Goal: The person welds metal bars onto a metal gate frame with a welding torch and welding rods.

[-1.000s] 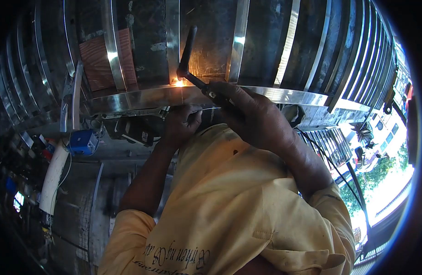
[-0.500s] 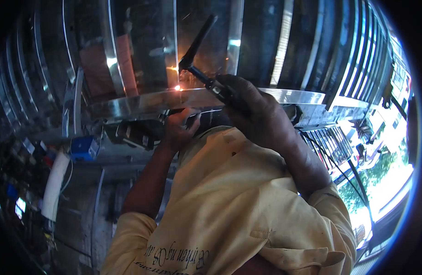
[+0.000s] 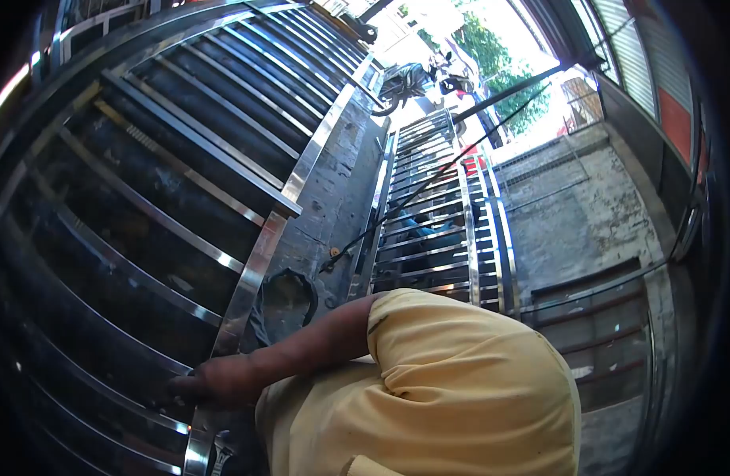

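Observation:
My right hand [image 3: 218, 382] is at the lower left, over the polished metal edge rail [image 3: 250, 289] of a large barred frame. Its fingers curl down into shadow at the rail. What they hold is too dark to make out, and the welding torch does not show clearly. My right arm reaches across from a yellow sleeve [image 3: 452, 357]. Shiny square bars [image 3: 155, 206] run off from the rail over a dark surface. A small silvery metal piece [image 3: 220, 454] shows below the hand. My left hand is out of view.
A second barred metal frame [image 3: 470, 238] lies to the right, with a black cable [image 3: 428, 190] crossing it. A dark ring-shaped bundle [image 3: 290, 297] is beside the rail. Further off are a motorcycle [image 3: 405, 83], a worn wall [image 3: 579, 198] and a bright opening with trees.
The view has swung to the right. The torch, welding glow and my left hand have gone from sight. My right hand now appears low at the left, by the rail.

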Demonstrator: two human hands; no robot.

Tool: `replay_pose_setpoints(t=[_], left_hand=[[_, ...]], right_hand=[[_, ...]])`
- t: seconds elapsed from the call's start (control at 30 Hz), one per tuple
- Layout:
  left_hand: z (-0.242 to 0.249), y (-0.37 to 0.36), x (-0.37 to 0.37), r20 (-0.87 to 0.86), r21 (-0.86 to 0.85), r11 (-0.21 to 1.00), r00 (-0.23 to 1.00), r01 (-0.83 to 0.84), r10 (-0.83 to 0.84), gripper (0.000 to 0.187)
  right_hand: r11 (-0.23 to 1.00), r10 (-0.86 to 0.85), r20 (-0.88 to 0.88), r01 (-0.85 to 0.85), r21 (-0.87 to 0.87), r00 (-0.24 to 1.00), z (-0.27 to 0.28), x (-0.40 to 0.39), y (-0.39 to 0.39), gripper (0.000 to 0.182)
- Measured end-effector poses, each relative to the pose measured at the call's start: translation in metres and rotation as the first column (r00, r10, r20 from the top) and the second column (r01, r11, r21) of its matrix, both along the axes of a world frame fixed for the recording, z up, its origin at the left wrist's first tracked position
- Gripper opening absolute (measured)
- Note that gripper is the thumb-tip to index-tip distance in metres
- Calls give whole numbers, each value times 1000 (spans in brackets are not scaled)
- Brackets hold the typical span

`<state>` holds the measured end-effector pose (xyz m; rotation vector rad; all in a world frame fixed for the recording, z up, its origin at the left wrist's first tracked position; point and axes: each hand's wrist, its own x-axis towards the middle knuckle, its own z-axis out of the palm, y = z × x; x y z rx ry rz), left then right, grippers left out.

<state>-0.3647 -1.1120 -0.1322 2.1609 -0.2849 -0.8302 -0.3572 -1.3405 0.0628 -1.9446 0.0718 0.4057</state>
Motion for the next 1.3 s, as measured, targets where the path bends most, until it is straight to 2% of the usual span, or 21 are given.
replay_pose_setpoints(t=[0.03, 0.07, 0.17, 0.27, 0.37, 0.4, 0.6, 0.7, 0.73, 0.77, 0.8, 0.83, 0.93, 0.97, 1.0, 1.07, 1.1, 1.2, 1.3], left_hand=[[0, -7, 4, 13, -6, 1000, 1000, 15, -15, 34], [0, -15, 9, 23, -4, 999, 999, 34, -34, 35], [0, -34, 20, 50, -3, 997, 996, 74, -74, 36], [3, -45, 32, 76, -5, 996, 993, 93, -92, 36], [6, -56, 40, 102, -1, 994, 989, 110, -110, 37], [7, -60, 43, 112, -4, 993, 987, 118, -117, 38], [13, -79, 56, 160, 9, 991, 978, 135, -134, 39], [16, -87, 62, 181, 14, 990, 974, 139, -139, 40], [18, -88, 62, 189, 18, 991, 972, 135, -136, 40], [19, -87, 65, 191, 21, 991, 973, 129, -131, 41], [21, -88, 67, 194, 22, 993, 974, 118, -120, 41], [23, -89, 69, 201, 22, 994, 974, 106, -108, 41], [27, -88, 74, 209, 33, 997, 975, 69, -75, 42], [28, -87, 75, 214, 40, 998, 975, 55, -62, 43], [28, -87, 75, 216, 46, 998, 975, 42, -51, 43], [30, -92, 76, 226, 54, 998, 974, 20, -32, 44], [30, -93, 77, 233, 57, 998, 972, 7, -21, 44], [31, -94, 80, 254, 74, 997, 967, -35, 15, 45], [30, -91, 88, 285, 93, 991, 956, -93, 63, 46]], right_hand=[[999, 12, -79, -16, -51, 997, 0, -4, 0, 46], [999, -32, 15, 32, 40, 999, -9, -9, 1, 51], [998, 5, 9, -4, -55, 1000, -24, -17, 10, 57], [997, 43, 54, -39, -65, 998, -21, -27, 16, 56], [999, 48, 153, -47, -12, 987, -9, -34, 20, 49], [999, 13, 161, -5, -51, 987, -11, -36, 26, 45], [1000, 29, 223, -30, 1, 974, -5, -47, 26, 45], [996, 4, 268, -29, 90, 963, 13, -59, 23, 33], [996, 83, 517, -55, -70, 852, -8, -56, 28, 29], [973, 192, 707, -38, -227, 681, -48, -47, 35, 24], [948, 275, 779, -24, -318, 563, -60, -44, 38, 21], [918, 350, 831, 18, -396, 432, -71, -40, 42, 19], [838, 523, 769, -54, -543, 368, -75, -42, 48, 20], [877, 473, 661, -243, -414, 582, -46, -52, 47, 24], [926, 371, 371, -371, -74, 851, 12, -69, 32, 31], [930, 327, 95, -338, 145, 940, 65, -76, 22, 48], [932, 314, 18, -312, 186, 949, 76, -75, 21, 58], [939, 294, 230, -326, 113, 928, 66, -60, 38, 40], [893, 104, 576, -331, 305, 811, 82, -37, 52, 43]])
